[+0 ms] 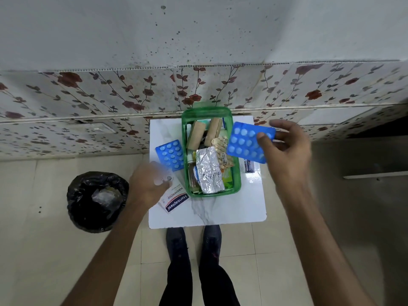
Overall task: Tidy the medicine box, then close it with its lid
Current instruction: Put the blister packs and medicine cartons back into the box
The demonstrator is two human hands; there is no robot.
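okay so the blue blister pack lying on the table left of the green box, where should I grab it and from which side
Judging by its pose, pinch the blue blister pack at its far left corner, coming from the left. It lies flat on the white table; its right edge sits against the green medicine box and the left hand crowds its near end, so that outer corner looks freest.

We note a translucent green box point(235, 173) on a white board point(231, 208) with faint grey marbling. Two blister packs are bright blue with paler blue pills: one held point(247, 143), one lying flat point(170, 155). A foil strip point(208, 171) in the box is silver, and two rolls point(195, 135) are tan. The plaster packet point(174, 199) is white with a blue and red band. The bin bag point(97, 200) is black. Wall tiles point(110, 96) carry dark red flowers on grey stems over off-white.
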